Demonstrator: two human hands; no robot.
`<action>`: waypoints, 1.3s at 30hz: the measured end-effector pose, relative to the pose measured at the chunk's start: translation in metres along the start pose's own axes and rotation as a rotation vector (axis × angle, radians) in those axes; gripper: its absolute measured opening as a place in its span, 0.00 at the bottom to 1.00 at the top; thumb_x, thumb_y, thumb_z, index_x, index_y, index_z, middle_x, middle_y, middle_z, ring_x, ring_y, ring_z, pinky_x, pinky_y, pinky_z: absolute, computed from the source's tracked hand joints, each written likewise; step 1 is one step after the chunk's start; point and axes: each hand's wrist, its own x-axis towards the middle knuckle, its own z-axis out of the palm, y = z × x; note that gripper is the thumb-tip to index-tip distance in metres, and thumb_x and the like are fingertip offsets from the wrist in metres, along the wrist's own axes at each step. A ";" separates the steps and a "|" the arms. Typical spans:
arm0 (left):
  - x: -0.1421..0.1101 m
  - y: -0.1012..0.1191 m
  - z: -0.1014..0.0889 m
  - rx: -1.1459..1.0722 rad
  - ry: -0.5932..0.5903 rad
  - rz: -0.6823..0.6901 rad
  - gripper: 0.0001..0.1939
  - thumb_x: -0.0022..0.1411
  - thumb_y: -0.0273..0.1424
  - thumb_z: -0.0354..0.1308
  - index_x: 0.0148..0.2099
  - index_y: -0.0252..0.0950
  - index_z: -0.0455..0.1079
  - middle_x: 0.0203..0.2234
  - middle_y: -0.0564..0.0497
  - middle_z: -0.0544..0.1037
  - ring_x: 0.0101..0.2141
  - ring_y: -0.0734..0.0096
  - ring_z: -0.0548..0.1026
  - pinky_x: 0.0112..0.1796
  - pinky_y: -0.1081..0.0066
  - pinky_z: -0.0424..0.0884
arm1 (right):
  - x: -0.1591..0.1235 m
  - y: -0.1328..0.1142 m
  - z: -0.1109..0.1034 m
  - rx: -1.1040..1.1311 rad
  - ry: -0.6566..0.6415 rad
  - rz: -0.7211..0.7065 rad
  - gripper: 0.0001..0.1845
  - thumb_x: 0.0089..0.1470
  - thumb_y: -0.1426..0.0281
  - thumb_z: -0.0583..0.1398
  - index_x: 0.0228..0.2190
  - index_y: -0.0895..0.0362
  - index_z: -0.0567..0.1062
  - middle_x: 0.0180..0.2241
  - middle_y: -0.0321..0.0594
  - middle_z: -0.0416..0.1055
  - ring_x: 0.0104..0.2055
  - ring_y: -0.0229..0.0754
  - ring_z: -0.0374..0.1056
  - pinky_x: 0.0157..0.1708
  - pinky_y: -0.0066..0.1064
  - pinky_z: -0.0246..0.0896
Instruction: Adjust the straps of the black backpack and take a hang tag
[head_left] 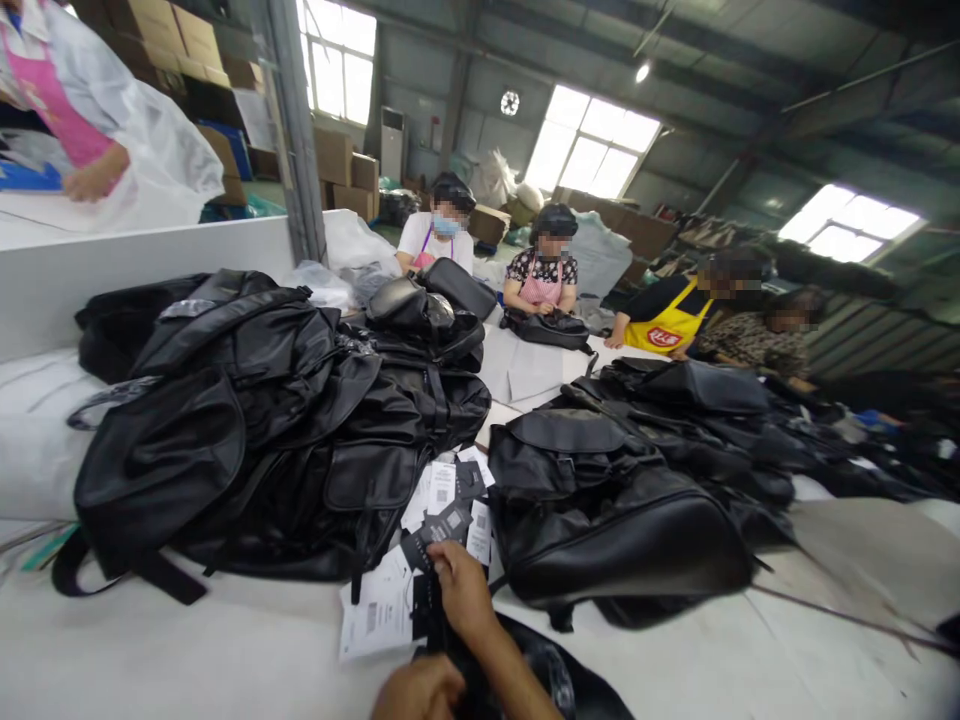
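My right hand (466,592) reaches forward over a loose pile of black and white hang tags, its thumb and finger pinched on a black tag (444,532). White printed tags (379,605) lie beside it on the table. Low in the view, my left hand (421,688) is curled closed next to a black bag (559,672); what its fingers hold is hidden. That bag lies right in front of me, partly under my right forearm and cut off by the lower edge.
Black backpacks (292,420) are heaped at the left, and more backpacks (622,510) lie at the right. Across the white table (262,650) several co-workers sit, one with a black bag (551,330). A grey post (296,130) stands behind the left heap.
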 end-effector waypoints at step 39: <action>-0.032 0.190 -0.007 -1.156 -0.234 -0.290 0.10 0.53 0.26 0.67 0.38 0.30 0.72 0.12 0.66 0.41 0.12 0.90 0.38 0.14 0.84 0.36 | -0.133 -0.048 -0.179 0.747 -0.095 -0.086 0.19 0.43 0.66 0.68 0.41 0.49 0.79 0.21 0.28 0.68 0.22 0.33 0.59 0.24 0.23 0.52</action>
